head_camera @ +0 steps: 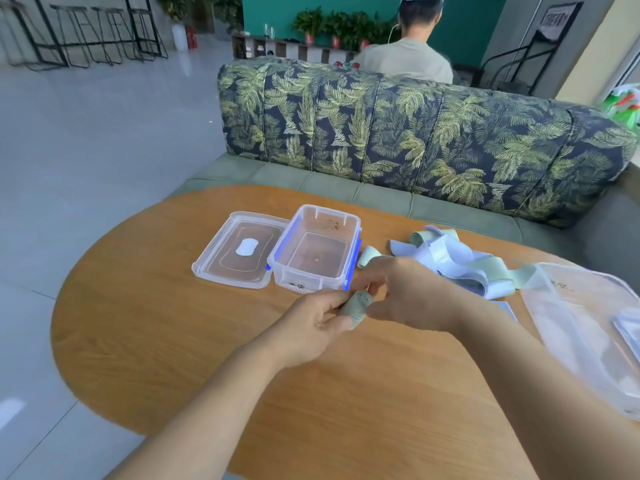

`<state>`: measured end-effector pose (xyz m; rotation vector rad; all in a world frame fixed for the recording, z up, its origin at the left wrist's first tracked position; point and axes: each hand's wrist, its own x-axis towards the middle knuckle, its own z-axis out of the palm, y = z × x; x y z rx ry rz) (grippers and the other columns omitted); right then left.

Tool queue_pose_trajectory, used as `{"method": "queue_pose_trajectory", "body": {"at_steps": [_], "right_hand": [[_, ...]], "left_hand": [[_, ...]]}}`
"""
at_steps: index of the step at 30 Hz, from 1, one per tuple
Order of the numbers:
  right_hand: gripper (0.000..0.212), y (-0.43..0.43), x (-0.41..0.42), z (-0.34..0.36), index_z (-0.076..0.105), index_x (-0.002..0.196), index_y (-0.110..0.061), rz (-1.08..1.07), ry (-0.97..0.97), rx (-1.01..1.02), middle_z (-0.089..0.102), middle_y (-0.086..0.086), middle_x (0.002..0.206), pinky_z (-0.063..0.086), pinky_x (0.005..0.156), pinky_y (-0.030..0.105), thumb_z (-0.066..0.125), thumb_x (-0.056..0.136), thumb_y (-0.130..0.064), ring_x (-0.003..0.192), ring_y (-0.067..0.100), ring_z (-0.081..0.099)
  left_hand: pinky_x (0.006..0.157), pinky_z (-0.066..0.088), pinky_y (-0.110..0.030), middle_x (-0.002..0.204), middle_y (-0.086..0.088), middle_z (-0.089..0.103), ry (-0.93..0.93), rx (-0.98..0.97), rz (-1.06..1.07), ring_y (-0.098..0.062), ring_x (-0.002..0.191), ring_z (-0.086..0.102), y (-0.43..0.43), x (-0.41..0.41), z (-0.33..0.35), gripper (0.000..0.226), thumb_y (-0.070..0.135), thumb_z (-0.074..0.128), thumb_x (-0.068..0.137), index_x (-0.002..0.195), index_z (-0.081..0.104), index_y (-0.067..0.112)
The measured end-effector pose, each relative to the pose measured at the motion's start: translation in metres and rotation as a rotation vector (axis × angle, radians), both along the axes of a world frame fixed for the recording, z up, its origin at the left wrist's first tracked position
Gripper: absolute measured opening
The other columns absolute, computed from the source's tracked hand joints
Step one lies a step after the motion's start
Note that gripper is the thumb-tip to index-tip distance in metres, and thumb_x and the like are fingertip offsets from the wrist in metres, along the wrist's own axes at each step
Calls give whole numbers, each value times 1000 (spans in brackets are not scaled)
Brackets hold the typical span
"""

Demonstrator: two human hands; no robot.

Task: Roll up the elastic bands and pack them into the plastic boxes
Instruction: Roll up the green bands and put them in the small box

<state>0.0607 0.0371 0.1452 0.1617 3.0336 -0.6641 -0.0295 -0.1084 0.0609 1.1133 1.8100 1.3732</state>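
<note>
A sofa (pixel 415 140) with a palm-leaf backrest and a plain green seat runs along the far side of the oval wooden desk (pixel 166 341) where I sit. Beyond the backrest, a person (pixel 405 57) in a pale shirt sits facing away, before a teal wall lined with potted plants (pixel 332 26). Black wire-frame stools (pixel 86 36) stand on the grey tiled floor at far left.

At the desk's right edge lies a clear plastic container (pixel 571 327), too blurred for me to tell whether it is a box or a pouch. Left of it, a loose heap of elastic bands (pixel 457 265) in pale blue and sage green sprawls over the desk's far right part, one green strip reaching the container. Near the desk's middle stands an open plastic box (pixel 315 251) with blue clips on its sides and handwriting on its near wall. Its clear lid (pixel 239 251) lies flat on the desk, touching the box's left side.

My hands meet just on the near side of the box, above the desk. My left hand (pixel 311 327) grips a tightly rolled green elastic band (pixel 356 306) between thumb and curled fingers. My right hand (pixel 408 296) pinches the same roll from the right. A loose green end (pixel 369 258) shows just past my right fingers, beside the box's right wall.
</note>
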Motion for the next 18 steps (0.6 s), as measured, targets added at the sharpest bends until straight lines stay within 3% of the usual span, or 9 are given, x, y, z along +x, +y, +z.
{"method": "queue_pose_trajectory", "body": {"at_steps": [3, 6, 11, 14, 16, 18], "right_hand": [[28, 0, -25, 2, 73, 103, -22, 15, -10, -18, 57, -17, 82, 44, 72, 20, 66, 78, -10, 78, 6, 53], [24, 1, -48, 8, 76, 94, -21, 14, 10, -47, 66, -8, 83, 48, 72, 27, 69, 74, -9, 78, 13, 58], [22, 10, -88, 20, 75, 95, -18, -60, 64, -22, 69, 3, 83, 50, 73, 29, 71, 74, -11, 77, 19, 61], [19, 19, -111, 12, 74, 89, -21, -148, 12, 38, 64, -6, 78, 54, 71, 29, 74, 71, -17, 75, 17, 59], [15, 21, -123, -1, 70, 83, -26, -178, -74, 151, 67, -6, 88, 55, 77, 32, 75, 70, -24, 83, 19, 61], [20, 20, -132, -16, 70, 89, -22, -198, -139, 242, 68, -4, 98, 54, 83, 33, 74, 72, -30, 93, 20, 62]], "left_hand": [[98, 42, -14, 120, 9, 65, -35, 23, 14, 3, 112, 58, -2, -18, 0, 34, 2, 50, 96, 122, 58, 22], [96, 44, -18, 113, 14, 67, -39, 106, 105, 1, 111, 59, -3, -31, -1, 32, 6, 52, 96, 117, 58, 30], [92, 35, -3, 126, 19, 57, 83, 152, 361, 7, 122, 47, -8, -56, -9, 37, 14, 61, 92, 117, 53, 40], [102, 37, -17, 129, 18, 55, 255, 27, 465, 5, 120, 46, -10, -69, -19, 41, 16, 63, 91, 125, 56, 36], [106, 38, -30, 132, 13, 55, 351, -68, 463, -2, 120, 48, -7, -70, -20, 43, 17, 63, 90, 131, 55, 29], [109, 33, -37, 134, 12, 54, 437, -146, 447, -8, 124, 46, -4, -68, -19, 45, 20, 63, 91, 134, 53, 28]]}}
